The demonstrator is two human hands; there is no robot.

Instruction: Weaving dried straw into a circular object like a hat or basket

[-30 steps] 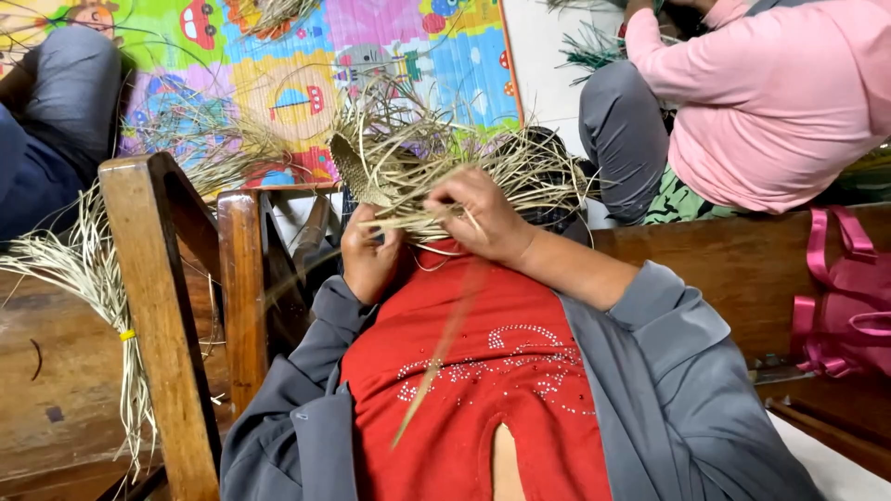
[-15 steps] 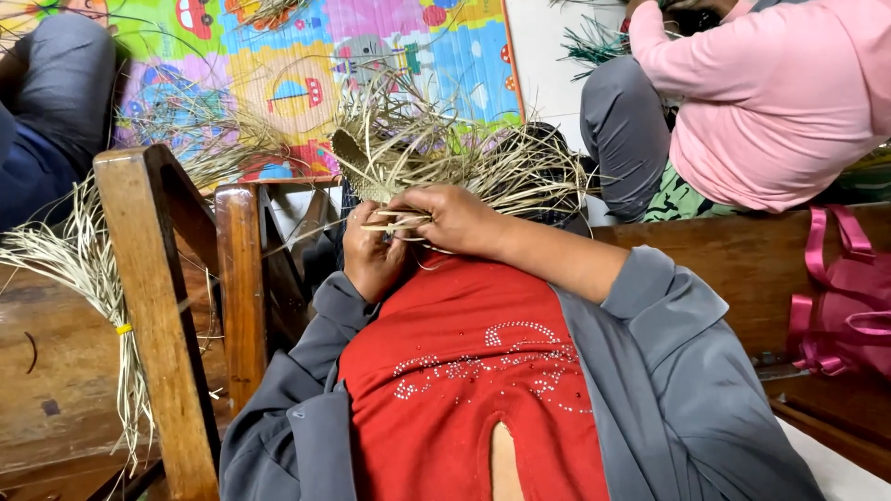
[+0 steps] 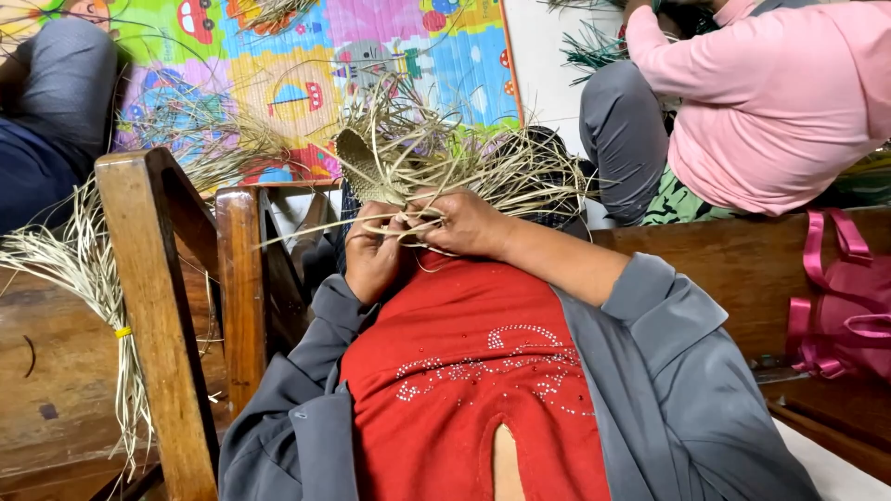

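Head camera: we look down our own chest, red beaded top and grey jacket sleeves filling the lower frame.
Left hand [image 3: 373,252]: we curl our fingers tight around pale straw strands, pinching them just under the woven piece.
Right hand [image 3: 467,223]: we close thumb and fingers on the same strands, knuckles up, touching the left hand's fingertips.
Woven straw piece [image 3: 364,169]: it stands above both hands at chest height, a small flat plaited patch with loose ends fanning out to left and right.
Straw bundle [image 3: 97,278]: it hangs over the wooden surface at our left, bound by a yellow band, well apart from our hands.
Wooden chair frame [image 3: 148,306]: its upright posts stand between the bundle and our left sleeve.
Play mat [image 3: 371,56]: a bright cartoon-printed mat covers the floor beyond the weaving, strewn with straw.
Person in pink [image 3: 770,102]: they sit at upper right, knees in grey trousers, working green strips; their hands are mostly out of view.
Pink bag [image 3: 849,306]: it rests against the wooden bench at our right.
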